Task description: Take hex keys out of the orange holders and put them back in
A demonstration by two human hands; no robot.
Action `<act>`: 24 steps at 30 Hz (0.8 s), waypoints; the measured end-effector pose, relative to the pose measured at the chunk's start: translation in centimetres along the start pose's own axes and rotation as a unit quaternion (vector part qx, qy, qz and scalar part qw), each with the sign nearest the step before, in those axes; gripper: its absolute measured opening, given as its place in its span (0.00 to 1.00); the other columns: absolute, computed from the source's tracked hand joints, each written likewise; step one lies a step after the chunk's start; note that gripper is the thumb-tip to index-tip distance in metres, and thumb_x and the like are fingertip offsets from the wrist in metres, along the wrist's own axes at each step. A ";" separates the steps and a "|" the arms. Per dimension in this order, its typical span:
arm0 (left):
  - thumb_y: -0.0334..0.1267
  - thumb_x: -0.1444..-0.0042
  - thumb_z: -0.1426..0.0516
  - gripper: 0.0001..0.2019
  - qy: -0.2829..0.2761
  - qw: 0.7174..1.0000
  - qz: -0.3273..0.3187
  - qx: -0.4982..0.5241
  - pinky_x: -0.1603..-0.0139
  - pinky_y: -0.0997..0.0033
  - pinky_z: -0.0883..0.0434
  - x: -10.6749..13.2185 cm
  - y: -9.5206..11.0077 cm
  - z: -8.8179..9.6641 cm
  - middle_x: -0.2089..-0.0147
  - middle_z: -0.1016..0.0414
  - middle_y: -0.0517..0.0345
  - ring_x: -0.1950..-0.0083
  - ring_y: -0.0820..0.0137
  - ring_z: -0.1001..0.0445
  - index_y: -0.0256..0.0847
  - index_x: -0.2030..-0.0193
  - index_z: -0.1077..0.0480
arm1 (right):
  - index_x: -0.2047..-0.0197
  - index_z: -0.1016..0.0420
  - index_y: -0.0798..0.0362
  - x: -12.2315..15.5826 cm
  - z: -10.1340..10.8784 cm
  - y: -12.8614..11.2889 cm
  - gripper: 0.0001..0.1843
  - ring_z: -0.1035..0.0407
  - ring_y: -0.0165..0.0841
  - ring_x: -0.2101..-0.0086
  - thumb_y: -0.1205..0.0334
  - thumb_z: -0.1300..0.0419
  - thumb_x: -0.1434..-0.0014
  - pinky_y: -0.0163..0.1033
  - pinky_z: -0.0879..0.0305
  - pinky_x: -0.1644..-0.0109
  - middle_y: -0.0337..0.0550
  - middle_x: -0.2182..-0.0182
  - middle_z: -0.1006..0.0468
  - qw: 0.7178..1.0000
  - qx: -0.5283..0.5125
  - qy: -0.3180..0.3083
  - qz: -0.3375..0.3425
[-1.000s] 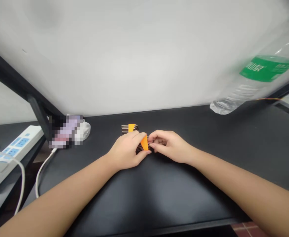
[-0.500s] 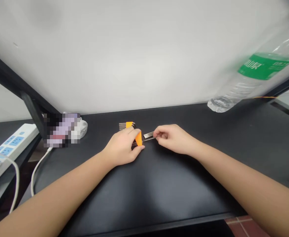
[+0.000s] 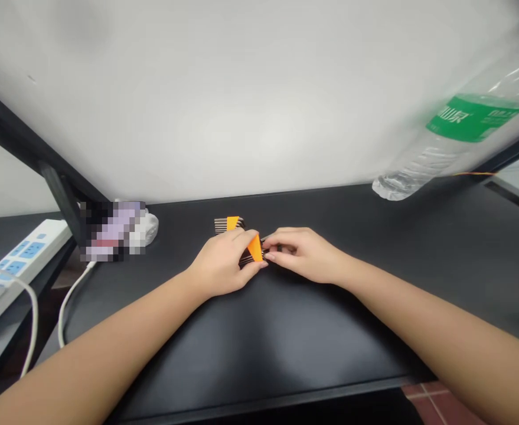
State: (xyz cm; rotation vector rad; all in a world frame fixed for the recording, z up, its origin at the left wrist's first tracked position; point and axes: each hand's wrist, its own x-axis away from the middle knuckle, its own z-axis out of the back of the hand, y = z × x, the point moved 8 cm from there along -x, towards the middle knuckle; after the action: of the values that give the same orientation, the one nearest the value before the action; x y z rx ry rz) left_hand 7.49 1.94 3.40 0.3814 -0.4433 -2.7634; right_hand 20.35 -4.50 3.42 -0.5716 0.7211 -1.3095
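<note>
My left hand [image 3: 224, 268] is closed around an orange holder [image 3: 254, 248] with several dark metal hex keys in it, resting on the black table [image 3: 286, 342]. My right hand [image 3: 303, 254] pinches the key ends sticking out on the holder's right side, fingers pressed together against the holder. A second orange holder [image 3: 231, 224] full of keys lies on the table just behind my left hand, apart from both hands.
A clear plastic water bottle [image 3: 458, 136] with a green label stands at the back right. A white crumpled item [image 3: 150, 226] and a blurred object sit at the back left. A white power strip [image 3: 15, 260] and white cables [image 3: 71, 298] lie left of the table.
Half a second ago my right hand held keys pulled out to the right of the holder. Now it has come back against the holder. My left hand stayed put.
</note>
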 end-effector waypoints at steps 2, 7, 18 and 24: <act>0.51 0.33 0.44 0.16 -0.001 1.000 -0.014 0.002 0.59 0.65 0.31 0.0 0.4 0.0 0.58 0.27 0.54 0.58 0.64 0.27 0.42 0.47 0.32 | 0.61 0.19 0.51 -0.1 -1.1 0.1 0.09 0.31 0.30 0.69 0.58 0.40 0.34 0.36 0.36 0.63 0.39 0.67 0.21 0.997 -0.057 -0.038 -0.028; 0.50 0.34 0.43 0.15 -0.008 1.000 -0.021 0.003 0.60 0.66 0.32 0.0 0.6 -0.1 0.59 0.28 0.55 0.60 0.65 0.29 0.43 0.49 0.32 | 0.64 0.20 0.52 0.0 -1.8 1.3 0.11 0.37 0.27 0.76 0.55 0.39 0.35 0.35 0.40 0.68 0.36 0.74 0.26 0.982 -0.145 -0.071 -0.098; 0.49 0.37 0.41 0.15 -0.008 0.999 0.044 -0.008 0.59 0.65 0.30 0.0 -0.9 0.1 0.56 0.26 0.54 0.58 0.63 0.26 0.43 0.49 0.31 | 0.72 0.25 0.52 1.1 0.8 4.8 0.07 0.42 0.27 0.78 0.60 0.41 0.44 0.35 0.48 0.76 0.35 0.78 0.30 0.970 -0.084 -0.076 -0.217; 0.49 0.36 0.41 0.16 -0.011 0.998 0.055 -0.003 0.59 0.65 0.30 -0.1 -1.0 0.2 0.56 0.25 0.54 0.59 0.64 0.26 0.44 0.48 0.31 | 0.70 0.27 0.51 1.1 3.5 4.1 0.14 0.34 0.32 0.73 0.51 0.38 0.39 0.38 0.39 0.70 0.39 0.73 0.26 0.978 0.158 -0.009 -0.136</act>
State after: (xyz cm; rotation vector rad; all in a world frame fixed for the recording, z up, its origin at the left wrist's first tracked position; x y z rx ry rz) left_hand 7.25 2.91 3.24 0.3163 -0.4476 -2.6641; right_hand 25.80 -4.89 2.55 -0.4327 0.4156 -1.6337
